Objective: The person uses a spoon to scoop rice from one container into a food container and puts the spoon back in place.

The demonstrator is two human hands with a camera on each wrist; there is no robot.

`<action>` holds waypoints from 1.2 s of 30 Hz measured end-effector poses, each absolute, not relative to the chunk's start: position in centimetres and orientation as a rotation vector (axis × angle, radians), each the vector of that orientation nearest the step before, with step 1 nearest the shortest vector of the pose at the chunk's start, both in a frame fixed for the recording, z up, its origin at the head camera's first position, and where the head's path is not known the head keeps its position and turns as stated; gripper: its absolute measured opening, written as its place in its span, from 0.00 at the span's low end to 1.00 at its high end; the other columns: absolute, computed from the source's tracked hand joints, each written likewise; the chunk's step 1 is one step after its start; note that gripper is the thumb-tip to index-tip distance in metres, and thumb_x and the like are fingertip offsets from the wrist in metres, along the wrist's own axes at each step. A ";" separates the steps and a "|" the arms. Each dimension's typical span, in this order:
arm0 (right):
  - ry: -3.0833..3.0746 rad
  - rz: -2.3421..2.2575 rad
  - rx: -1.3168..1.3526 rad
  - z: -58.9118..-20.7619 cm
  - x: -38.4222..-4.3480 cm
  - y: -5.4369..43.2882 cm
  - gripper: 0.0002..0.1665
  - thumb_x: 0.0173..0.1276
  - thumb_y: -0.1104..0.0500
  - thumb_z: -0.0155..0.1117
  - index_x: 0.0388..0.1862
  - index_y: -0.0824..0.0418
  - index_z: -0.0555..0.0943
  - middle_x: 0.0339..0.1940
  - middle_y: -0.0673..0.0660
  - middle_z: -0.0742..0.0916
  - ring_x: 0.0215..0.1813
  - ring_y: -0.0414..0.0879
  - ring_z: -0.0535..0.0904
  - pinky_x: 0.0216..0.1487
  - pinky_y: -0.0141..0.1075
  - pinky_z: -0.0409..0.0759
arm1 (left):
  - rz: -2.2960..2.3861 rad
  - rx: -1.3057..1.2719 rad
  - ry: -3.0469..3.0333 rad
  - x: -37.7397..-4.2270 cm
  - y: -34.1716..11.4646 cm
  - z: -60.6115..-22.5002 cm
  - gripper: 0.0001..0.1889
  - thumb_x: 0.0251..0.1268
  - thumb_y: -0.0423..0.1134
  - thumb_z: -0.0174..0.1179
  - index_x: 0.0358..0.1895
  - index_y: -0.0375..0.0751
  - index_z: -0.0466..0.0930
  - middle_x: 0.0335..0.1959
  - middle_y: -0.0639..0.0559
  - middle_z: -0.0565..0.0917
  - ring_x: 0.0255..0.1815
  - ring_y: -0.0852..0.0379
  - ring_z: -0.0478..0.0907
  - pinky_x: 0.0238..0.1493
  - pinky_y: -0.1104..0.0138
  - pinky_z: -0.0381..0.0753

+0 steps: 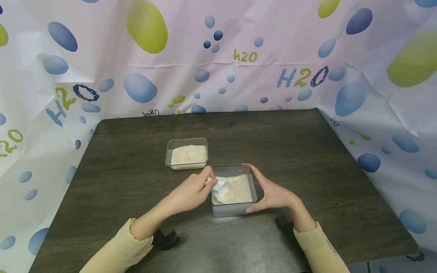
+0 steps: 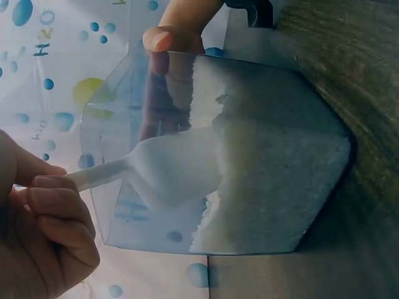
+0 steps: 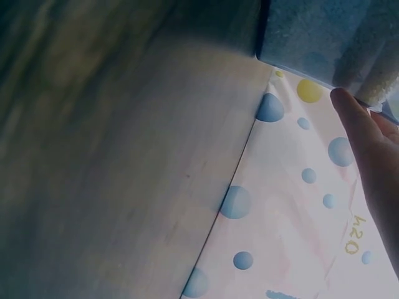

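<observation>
My left hand [image 1: 192, 191] pinches the handle of a white plastic scoop [image 1: 222, 190] between thumb and curled fingers. In the left wrist view the scoop's bowl [image 2: 171, 168] slants down, its lip pushed into the rice [image 2: 280, 187]. That rice fills the lower part of a clear, deep container [image 1: 232, 210] on the table. My right hand [image 1: 274, 195] grips the container's right side, thumb at the front and fingers at the back rim. The right wrist view catches only the container's corner [image 3: 312, 43] and part of the right hand [image 3: 374, 156].
Behind and left of the deep container stands a shallower clear container [image 1: 167, 157], also holding rice. The dark wooden table [image 1: 290, 148] backs onto a white sheet [image 1: 184, 45] printed with blue and green spots. Black straps [image 1: 165, 239] hang at both wrists.
</observation>
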State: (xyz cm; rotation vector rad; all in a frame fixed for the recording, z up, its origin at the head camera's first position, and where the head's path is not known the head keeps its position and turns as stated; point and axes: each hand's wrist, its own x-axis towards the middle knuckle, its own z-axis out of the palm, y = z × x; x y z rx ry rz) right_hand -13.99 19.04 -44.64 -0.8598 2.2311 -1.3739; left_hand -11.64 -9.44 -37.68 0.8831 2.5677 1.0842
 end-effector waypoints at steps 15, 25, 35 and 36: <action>2.231 -1.391 -0.852 -44.5 -13.7 19.4 0.71 0.51 0.54 0.80 0.79 0.46 0.38 0.80 0.60 0.46 0.79 0.62 0.41 0.69 0.66 0.50 | 1.495 0.588 2.360 -11.4 -8.7 -39.5 0.07 0.79 0.36 0.43 0.43 0.35 0.66 0.15 0.57 0.61 0.16 0.63 0.54 0.18 0.72 0.54; 2.229 -1.381 -0.853 -44.6 -13.7 19.2 0.71 0.51 0.54 0.81 0.79 0.44 0.38 0.80 0.61 0.45 0.79 0.62 0.41 0.68 0.67 0.53 | 1.903 0.384 2.081 -10.5 -8.3 -40.8 0.09 0.80 0.33 0.39 0.45 0.28 0.61 0.14 0.54 0.60 0.15 0.65 0.54 0.20 0.75 0.56; 2.225 -1.370 -0.853 -44.6 -13.9 19.1 0.70 0.51 0.53 0.80 0.79 0.43 0.39 0.80 0.56 0.46 0.79 0.59 0.41 0.70 0.64 0.51 | 2.215 0.245 1.949 -9.5 -7.8 -42.2 0.05 0.79 0.30 0.38 0.39 0.35 0.60 0.18 0.53 0.62 0.17 0.63 0.59 0.23 0.74 0.60; 2.226 -1.368 -0.852 -44.6 -13.9 19.0 0.71 0.51 0.53 0.80 0.79 0.43 0.39 0.80 0.56 0.46 0.79 0.58 0.41 0.70 0.64 0.51 | 2.243 0.259 1.948 -9.4 -7.8 -42.4 0.06 0.79 0.31 0.38 0.39 0.35 0.60 0.18 0.53 0.63 0.17 0.63 0.60 0.23 0.74 0.60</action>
